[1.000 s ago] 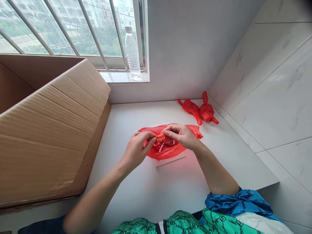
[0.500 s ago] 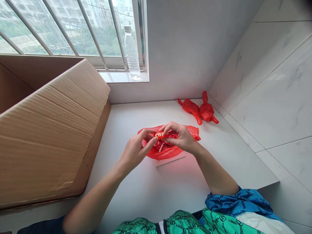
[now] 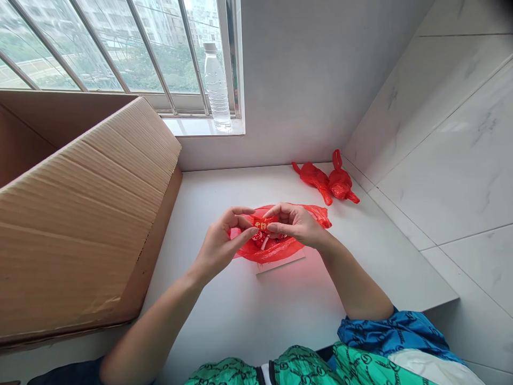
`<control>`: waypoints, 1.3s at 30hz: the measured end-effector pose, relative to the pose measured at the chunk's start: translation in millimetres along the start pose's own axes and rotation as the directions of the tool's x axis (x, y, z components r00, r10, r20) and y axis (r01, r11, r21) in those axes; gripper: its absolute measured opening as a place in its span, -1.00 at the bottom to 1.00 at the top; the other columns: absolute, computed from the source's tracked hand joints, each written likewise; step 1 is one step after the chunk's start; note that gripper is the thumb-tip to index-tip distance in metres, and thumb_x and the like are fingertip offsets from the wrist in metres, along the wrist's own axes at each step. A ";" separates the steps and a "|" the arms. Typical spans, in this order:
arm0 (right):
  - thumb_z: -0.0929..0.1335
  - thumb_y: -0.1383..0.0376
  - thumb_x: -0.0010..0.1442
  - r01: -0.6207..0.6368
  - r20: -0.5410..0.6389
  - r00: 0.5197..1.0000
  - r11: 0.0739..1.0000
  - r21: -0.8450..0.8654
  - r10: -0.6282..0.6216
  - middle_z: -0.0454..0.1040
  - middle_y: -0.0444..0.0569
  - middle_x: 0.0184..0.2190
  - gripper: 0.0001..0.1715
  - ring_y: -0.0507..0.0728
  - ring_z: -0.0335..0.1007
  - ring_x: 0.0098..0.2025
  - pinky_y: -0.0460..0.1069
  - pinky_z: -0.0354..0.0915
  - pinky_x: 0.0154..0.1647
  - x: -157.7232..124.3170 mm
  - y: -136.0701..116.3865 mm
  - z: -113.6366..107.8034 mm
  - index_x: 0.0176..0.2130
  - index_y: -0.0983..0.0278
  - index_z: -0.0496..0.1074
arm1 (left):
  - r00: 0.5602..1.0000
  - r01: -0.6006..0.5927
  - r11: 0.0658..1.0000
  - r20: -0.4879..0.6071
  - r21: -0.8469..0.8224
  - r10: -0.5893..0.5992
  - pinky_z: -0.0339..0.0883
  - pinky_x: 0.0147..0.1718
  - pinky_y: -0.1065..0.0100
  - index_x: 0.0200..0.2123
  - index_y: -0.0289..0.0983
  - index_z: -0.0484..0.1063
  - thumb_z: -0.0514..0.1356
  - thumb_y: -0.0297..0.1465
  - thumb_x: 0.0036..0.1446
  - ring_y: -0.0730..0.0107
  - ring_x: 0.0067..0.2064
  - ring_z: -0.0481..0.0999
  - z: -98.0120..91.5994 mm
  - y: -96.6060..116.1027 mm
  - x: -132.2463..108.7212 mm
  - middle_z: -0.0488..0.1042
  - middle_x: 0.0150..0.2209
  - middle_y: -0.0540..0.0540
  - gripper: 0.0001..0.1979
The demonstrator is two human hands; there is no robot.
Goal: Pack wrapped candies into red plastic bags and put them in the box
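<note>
Now held: a small red packet point(image 3: 260, 225) with white lettering, raised just over the mouth of a red plastic bag point(image 3: 280, 250).
Left hand point(image 3: 219, 248): narrow pinch, thumb and fingertips closed on the packet's left end.
Right hand point(image 3: 297, 224): equally narrow, fingers bent in on the packet's right end, almost meeting the other hand's fingers.
Bag: lying open on a white counter point(image 3: 224, 321), partly over a pale flat sheet point(image 3: 280, 264), with red-and-white wrappers point(image 3: 259, 239) inside, mostly hidden behind the hands.
Nearby: an open cardboard box point(image 3: 80, 224) fills the left side, two bunched red bags point(image 3: 326, 183) lie at upper right against the tiled wall point(image 3: 436, 144), and a plastic water bottle point(image 3: 216, 85) stands on the window sill point(image 3: 202, 126) at upper centre.
Grip calls for: steady fingertip control, since the packet looks small and the thin bag looks slippery.
</note>
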State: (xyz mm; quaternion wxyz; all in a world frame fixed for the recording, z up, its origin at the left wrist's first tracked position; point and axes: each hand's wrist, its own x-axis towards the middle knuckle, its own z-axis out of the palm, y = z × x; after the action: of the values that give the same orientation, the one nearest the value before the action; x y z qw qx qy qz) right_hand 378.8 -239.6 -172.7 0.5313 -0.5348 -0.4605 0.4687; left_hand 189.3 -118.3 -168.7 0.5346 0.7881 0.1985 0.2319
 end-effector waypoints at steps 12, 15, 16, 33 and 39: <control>0.40 0.14 0.27 0.208 0.002 0.975 0.914 -0.348 -0.221 0.53 -0.02 -0.10 -0.74 0.15 0.48 -0.05 0.06 0.43 -0.05 -5.8 -7.5 7.8 -0.08 0.17 0.54 | 0.976 -0.206 0.900 0.015 0.384 0.217 0.36 -0.17 0.38 0.11 -0.12 0.35 0.16 -0.33 0.32 0.44 -0.23 0.50 -2.6 3.0 -2.8 0.51 -0.28 0.04 -0.69; 0.40 0.14 0.27 0.174 -0.035 0.980 0.923 -0.343 -0.197 0.53 -0.05 -0.21 -0.78 0.10 0.50 -0.21 0.02 0.44 -0.19 -4.7 -5.8 11.2 -0.13 0.19 0.54 | 0.963 -0.246 0.885 -0.007 0.395 0.271 0.37 -0.22 0.42 0.12 -0.12 0.33 0.13 -0.36 0.33 0.45 -0.21 0.50 -2.1 2.0 -2.6 0.52 -0.23 0.03 -0.69; 0.41 0.12 0.25 0.143 -0.034 0.987 0.947 -0.287 -0.159 0.54 -0.06 -0.25 -0.76 0.10 0.51 -0.26 0.01 0.44 -0.25 -4.1 -4.6 12.1 -0.14 0.20 0.52 | 0.962 -0.246 0.892 -0.017 0.378 0.272 0.37 -0.24 0.43 0.13 -0.12 0.32 0.12 -0.36 0.34 0.46 -0.21 0.50 -1.9 2.1 -2.5 0.53 -0.22 0.03 -0.69; 0.45 0.08 0.19 0.097 -0.139 0.986 0.995 0.012 -0.095 0.47 -0.14 -0.43 -0.71 0.03 0.39 -0.44 -0.06 0.29 -0.46 -0.4 1.3 10.3 -0.33 0.23 0.40 | 0.991 -0.128 0.943 0.073 0.308 0.110 0.28 -0.39 0.45 -0.32 -0.22 0.48 0.19 -0.26 0.30 0.51 -0.40 0.44 -0.6 2.5 -2.1 0.54 -0.38 0.06 -0.81; 0.44 0.11 0.20 0.109 -0.176 0.980 0.992 0.060 -0.097 0.47 -0.14 -0.43 -0.72 0.04 0.41 -0.39 -0.06 0.31 -0.42 -0.5 2.2 14.6 -0.34 0.23 0.37 | 0.994 -0.052 0.981 0.109 0.189 0.032 0.24 -0.41 0.46 -0.32 -0.21 0.49 0.19 -0.21 0.29 0.51 -0.38 0.41 -4.6 2.3 -0.7 0.53 -0.38 0.06 -0.78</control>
State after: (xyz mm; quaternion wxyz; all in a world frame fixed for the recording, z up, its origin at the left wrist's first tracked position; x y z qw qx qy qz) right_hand 364.3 -238.1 -174.8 0.6109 -0.5301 -0.4235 0.4079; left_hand 186.2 -116.1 -165.2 0.4610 0.8510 0.1746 0.1812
